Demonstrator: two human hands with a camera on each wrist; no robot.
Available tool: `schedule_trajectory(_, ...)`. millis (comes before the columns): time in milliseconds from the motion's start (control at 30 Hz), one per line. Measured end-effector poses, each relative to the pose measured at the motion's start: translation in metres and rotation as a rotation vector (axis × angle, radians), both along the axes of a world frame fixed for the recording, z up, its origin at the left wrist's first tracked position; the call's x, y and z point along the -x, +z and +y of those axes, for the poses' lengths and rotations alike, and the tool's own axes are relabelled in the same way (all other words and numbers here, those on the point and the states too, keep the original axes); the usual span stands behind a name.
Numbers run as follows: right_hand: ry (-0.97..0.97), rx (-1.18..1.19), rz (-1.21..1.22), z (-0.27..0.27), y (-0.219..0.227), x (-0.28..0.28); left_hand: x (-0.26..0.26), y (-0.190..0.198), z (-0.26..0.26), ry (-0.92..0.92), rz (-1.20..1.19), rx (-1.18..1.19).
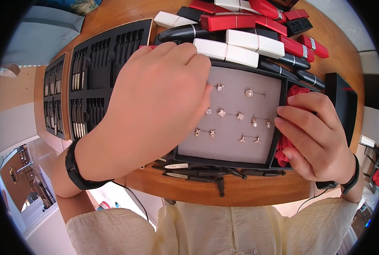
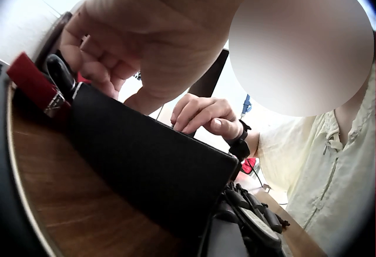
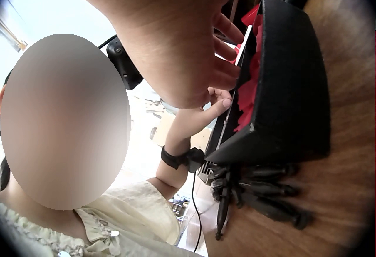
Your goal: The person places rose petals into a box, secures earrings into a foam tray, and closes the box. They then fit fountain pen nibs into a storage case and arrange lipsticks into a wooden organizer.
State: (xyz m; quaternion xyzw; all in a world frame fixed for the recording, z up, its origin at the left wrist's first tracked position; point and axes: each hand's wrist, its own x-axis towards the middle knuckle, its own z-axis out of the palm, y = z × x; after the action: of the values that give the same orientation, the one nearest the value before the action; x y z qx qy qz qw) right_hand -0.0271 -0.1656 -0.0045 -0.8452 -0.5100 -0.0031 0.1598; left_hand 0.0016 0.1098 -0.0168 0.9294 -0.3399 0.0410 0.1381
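Observation:
A black box (image 1: 223, 162) holds a grey pad (image 1: 227, 146) with several pairs of earrings set in it, among them clover-shaped earrings (image 1: 222, 113) and pearl-drop earrings (image 1: 254, 124). My left hand (image 1: 155, 93) reaches over the pad's far left corner, its fingers bent downward. In the left wrist view its thumb points down behind the box wall; whether it pinches an earring I cannot tell. My right hand (image 1: 314, 136) lies over the right compartment, fingertips at the divider beside the pad. Red cloth (image 1: 297, 90) fills that compartment, partly under the hand.
Dark trays (image 1: 98, 72) with rows of slotted pieces lie left. Behind the box are piled white boxes (image 1: 249, 42), red boxes (image 1: 227, 22) and black tubes (image 1: 183, 32). Black tools (image 1: 198, 172) line the front edge of the wooden table (image 1: 189, 191). Another black box (image 1: 344, 106) stands right.

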Motion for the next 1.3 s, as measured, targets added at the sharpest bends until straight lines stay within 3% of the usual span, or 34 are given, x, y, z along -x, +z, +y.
schedule_trajectory(1300, -0.016, 0.036, -0.002, -0.004, 0.0, 0.002, -0.002, 0.006, 0.008, -0.102, -0.016, -0.104)
